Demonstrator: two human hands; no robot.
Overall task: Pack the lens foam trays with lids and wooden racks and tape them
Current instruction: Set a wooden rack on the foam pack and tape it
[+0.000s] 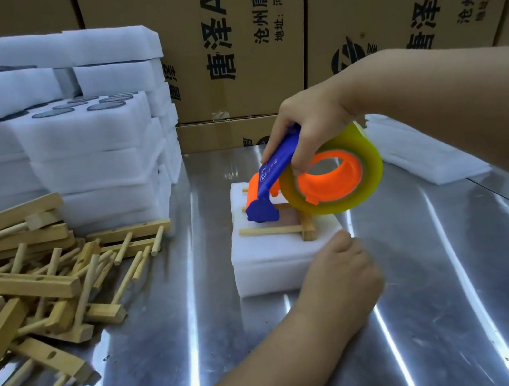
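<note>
A white foam pack (pixel 269 265) lies on the steel table with a wooden rack (pixel 286 226) on its top. My right hand (pixel 308 122) grips the blue handle of a tape dispenser (pixel 285 180) with a yellowish tape roll (pixel 348 193); its blue and orange head rests on the far part of the pack. My left hand (pixel 339 276) presses against the pack's near right corner, its fingers hidden behind the back of the hand.
Stacks of white foam trays (pixel 85 147) with dark lenses stand at the back left. A heap of loose wooden racks (pixel 31 283) covers the left of the steel table (pixel 434 297). Flat foam sheets (pixel 419 153) lie at the right. Cardboard boxes (pixel 253 40) wall off the back.
</note>
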